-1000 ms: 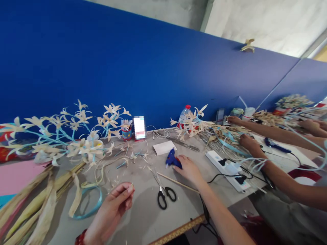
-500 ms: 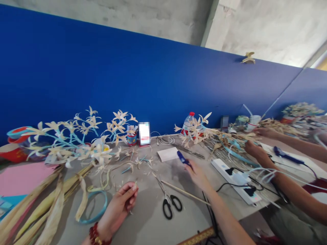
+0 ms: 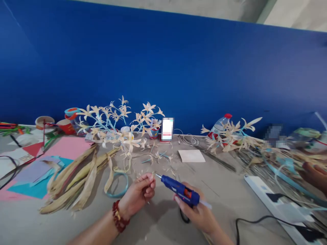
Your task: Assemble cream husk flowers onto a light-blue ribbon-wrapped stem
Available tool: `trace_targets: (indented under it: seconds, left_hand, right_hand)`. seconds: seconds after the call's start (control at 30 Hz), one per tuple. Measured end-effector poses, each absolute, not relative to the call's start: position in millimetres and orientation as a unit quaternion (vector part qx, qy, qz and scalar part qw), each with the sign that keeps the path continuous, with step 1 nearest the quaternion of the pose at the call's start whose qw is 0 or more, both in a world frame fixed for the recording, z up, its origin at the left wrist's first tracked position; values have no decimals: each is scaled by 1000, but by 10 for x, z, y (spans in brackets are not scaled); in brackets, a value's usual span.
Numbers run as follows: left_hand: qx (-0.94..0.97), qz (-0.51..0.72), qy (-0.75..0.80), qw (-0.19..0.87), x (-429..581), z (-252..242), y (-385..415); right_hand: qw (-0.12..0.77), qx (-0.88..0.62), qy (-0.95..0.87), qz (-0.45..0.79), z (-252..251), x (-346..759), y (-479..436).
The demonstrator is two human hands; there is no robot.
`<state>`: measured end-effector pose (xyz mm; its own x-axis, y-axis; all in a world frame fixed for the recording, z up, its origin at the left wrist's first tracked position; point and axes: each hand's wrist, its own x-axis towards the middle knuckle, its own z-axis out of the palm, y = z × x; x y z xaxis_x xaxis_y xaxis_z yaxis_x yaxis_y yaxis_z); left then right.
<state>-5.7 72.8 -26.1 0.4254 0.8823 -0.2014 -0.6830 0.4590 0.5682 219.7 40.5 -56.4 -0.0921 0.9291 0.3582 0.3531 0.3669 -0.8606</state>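
My right hand [image 3: 201,212] is wrapped round a blue hot glue gun [image 3: 178,189], with a pale glue stick [image 3: 205,204] poking out of its back end. The nozzle points left, close to the fingertips of my left hand [image 3: 140,190]. Those fingers pinch a small pale strip [image 3: 153,175], perhaps husk; whether the nozzle touches it I cannot tell. A black scissors handle [image 3: 184,216] shows below the gun, the rest hidden by my right hand. Left of my left hand lie a light blue tape ring [image 3: 117,195] and dried corn husks [image 3: 85,190].
Pale husk flowers on blue stems [image 3: 108,119] stand at the back. A white card [image 3: 191,156], coiled cable [image 3: 187,140] and phone [image 3: 167,129] lie beyond the gun. At right are a power strip [image 3: 270,211], a bottle [image 3: 221,124] and another person's hand [image 3: 315,175]. Coloured paper [image 3: 67,148] lies left.
The view has turned left. My right hand has brought the glue gun over to my left hand and turned its nozzle towards the pinched strip. My left hand keeps its pinch.
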Motion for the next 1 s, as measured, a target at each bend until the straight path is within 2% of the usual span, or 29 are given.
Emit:
trace_targets:
  seconds: [0.1,0.3,1.0]
  left_hand:
    - [197,475,248,821,-69,-242,724]
    - [190,467,242,829,-79,-231,705]
    - [189,455,236,837,-88,-241,702]
  right_hand:
    - [468,-478,-686,287,-482,2185,426]
    - [343,-467,-758,299,-112,2094,441]
    - [340,-446,-791,245,-57,2067,463]
